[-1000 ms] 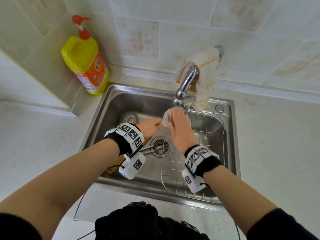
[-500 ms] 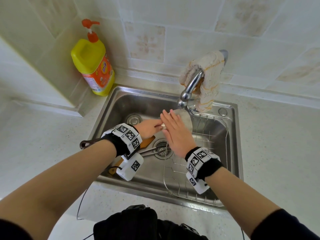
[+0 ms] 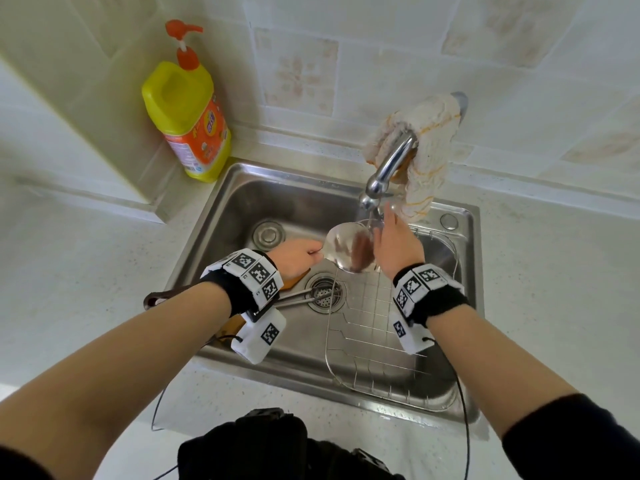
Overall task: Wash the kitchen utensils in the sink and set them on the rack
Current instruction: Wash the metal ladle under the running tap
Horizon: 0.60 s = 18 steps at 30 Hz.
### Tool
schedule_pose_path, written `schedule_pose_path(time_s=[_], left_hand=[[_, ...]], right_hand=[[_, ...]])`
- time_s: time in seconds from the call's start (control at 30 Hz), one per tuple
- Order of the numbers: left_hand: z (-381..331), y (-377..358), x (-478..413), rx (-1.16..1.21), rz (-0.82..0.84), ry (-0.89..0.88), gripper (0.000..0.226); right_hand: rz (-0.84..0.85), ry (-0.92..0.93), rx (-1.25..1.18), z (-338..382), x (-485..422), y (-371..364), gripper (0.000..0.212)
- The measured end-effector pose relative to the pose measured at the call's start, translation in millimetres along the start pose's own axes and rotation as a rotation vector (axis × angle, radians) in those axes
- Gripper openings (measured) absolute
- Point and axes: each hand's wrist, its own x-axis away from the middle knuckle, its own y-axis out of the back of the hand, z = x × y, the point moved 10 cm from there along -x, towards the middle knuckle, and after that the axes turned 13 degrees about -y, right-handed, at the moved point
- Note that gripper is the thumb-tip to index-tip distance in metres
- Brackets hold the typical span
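Head view, close above sink (image 3: 277, 202)

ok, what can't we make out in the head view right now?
Head view:
Handle of the ladle: hidden in the left hand and behind its wristband.
Type of the utensils in the sink: mostly under the left wrist.
Contact of the right hand with the ladle bowl: palm faces away.
The black object: cut off by the bottom edge.

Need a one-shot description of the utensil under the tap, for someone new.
Start at the steel sink, then the faucet with a cloth draped over it. Right below its spout is the ladle, its handle gripped by the left hand, the right hand against its bowl. It is the only utensil lifted; the thin metal utensil and wooden-handled tool lie on the sink floor.
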Motion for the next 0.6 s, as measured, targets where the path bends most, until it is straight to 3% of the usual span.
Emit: schedule_pose_path(time_s=[0.17, 0.27, 0.5, 0.6], left_hand=[[-6, 6, 2, -0.065, -0.002, 0.010, 0.017], [-11, 0, 7, -0.061, 0.034, 0.004, 0.017], [-22, 5, 7, -0.089, 0.027, -0.020, 0.017], [-22, 2, 9, -0.101, 0.033, -0.019, 0.016]], right_hand=[[-0.007, -0.093, 0.067, -8, -35, -6, 0.026], [0.043, -0.208, 0.095, -35, -47, -23, 0.041], [0.008, -0.151, 0.169, -34, -49, -18, 0.047], [0.002, -0.112, 0.204, -21, -32, -10, 0.037]])
